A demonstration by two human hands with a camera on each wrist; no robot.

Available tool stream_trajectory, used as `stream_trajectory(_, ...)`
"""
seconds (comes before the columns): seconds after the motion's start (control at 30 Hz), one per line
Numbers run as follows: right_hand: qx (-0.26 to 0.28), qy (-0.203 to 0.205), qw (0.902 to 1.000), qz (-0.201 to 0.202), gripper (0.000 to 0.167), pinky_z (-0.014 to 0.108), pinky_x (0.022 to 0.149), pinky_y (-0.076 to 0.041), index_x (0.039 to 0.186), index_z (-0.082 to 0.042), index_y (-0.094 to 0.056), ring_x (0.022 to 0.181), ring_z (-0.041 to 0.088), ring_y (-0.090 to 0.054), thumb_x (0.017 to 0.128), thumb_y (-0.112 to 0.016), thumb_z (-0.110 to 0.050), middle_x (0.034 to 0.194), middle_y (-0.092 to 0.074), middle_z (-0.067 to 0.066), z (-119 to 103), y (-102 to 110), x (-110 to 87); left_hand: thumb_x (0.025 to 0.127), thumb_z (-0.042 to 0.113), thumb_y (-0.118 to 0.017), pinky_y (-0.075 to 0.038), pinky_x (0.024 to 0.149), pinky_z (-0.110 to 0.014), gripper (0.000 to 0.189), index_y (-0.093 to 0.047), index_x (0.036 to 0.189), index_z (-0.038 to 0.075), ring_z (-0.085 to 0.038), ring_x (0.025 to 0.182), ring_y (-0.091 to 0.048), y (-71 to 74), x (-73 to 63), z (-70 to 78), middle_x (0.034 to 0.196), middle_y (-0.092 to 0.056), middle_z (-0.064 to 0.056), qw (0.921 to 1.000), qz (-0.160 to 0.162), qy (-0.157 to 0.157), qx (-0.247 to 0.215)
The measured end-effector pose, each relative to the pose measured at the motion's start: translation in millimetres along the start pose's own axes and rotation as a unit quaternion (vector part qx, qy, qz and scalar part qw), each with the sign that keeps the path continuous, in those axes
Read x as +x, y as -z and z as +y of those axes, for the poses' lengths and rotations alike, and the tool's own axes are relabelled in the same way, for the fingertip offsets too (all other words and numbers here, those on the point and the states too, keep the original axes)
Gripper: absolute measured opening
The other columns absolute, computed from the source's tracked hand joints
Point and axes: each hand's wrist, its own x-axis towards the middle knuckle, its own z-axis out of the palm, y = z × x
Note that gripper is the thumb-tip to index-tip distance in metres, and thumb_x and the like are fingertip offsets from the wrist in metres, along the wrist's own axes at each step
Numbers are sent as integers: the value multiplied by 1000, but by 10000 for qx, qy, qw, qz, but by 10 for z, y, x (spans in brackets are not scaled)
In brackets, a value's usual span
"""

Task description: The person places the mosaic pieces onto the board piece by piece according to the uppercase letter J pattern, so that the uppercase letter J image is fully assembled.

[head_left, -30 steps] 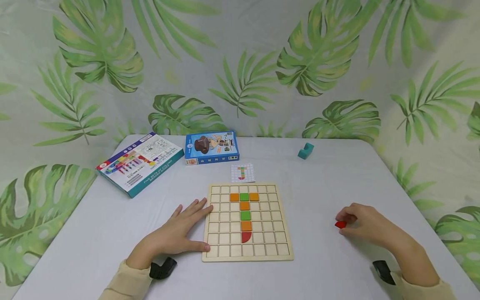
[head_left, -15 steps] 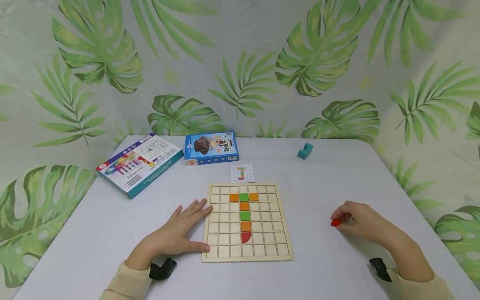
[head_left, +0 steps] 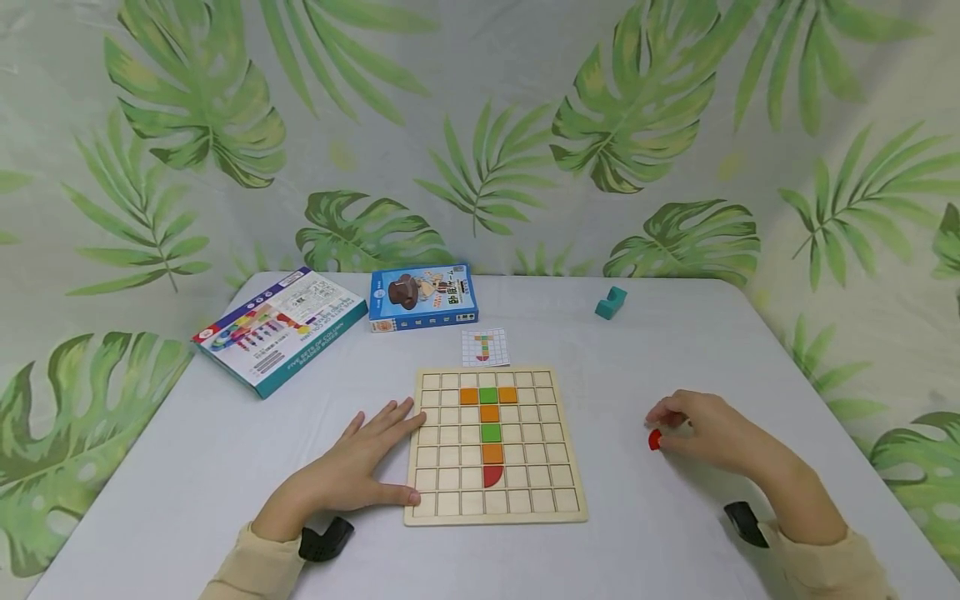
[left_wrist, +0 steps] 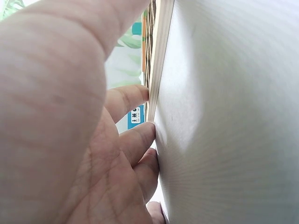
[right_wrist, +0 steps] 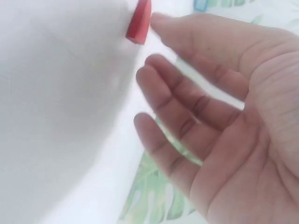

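On the white table lies a wooden grid board point(head_left: 551, 483). My left hand point(head_left: 347, 467) rests at its left edge with fingers spread, the fingertips and thumb on the rim; the left wrist view shows fingers point(left_wrist: 135, 142) along the board's side. Orange and green square tiles form a T on the grid, with a red quarter-round tile point(head_left: 492, 476) at the foot of the stem. Right of the board, my right hand point(head_left: 705, 429) pinches a small red tile point(head_left: 655, 439) close over the table. In the right wrist view, the thumb meets the red tile point(right_wrist: 139, 23), other fingers loosely bent.
A small pattern card point(head_left: 485, 347) lies just behind the board. Farther back are a blue game box point(head_left: 423, 297) and, to its left, a white and teal box point(head_left: 281, 331). A teal curved block point(head_left: 611, 302) sits at the back right.
My right hand has moved left and slightly away from me, carrying the red tile closer to the board; the tile has turned. My left hand and the board stay in place.
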Motion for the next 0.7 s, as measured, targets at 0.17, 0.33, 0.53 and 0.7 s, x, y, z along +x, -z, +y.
stream_trajectory(0.17,24,-405,9992,-68,31,26,74,-55,106,-8,-75,85,9,-60,89,-88,-31,91,-68,-5,9,20,-29,84,62,-85,-1,131,-75,107,-35,169,20,-41,169,-11,3,5,-11,182,-18,-10,10000,12,-36,65)
stream_trajectory(0.33,109,-452,9989,-86,29,22,70,-50,98,-12,-75,79,4,-54,89,-88,-36,85,-63,-7,-2,-22,-26,84,62,-85,-1,131,-75,107,-36,169,21,-41,169,-10,3,7,-18,182,-18,-10,10000,15,-13,49)
stream_trajectory(0.53,139,-204,9997,-89,25,22,71,-53,97,-11,-74,80,3,-57,86,-90,-27,87,-67,-8,-22,-65,20,83,62,-85,0,131,-75,108,-36,169,21,-41,169,-10,-10,5,-20,182,-18,-10,10000,13,23,0)
stream_trajectory(0.7,226,-108,9995,-182,23,22,74,-58,100,-7,-76,83,5,-63,86,-90,-18,93,-72,-5,-47,-71,46,83,63,-85,0,131,-75,108,-36,169,21,-41,169,-10,-16,5,-17,181,-19,-10,10000,33,22,0)
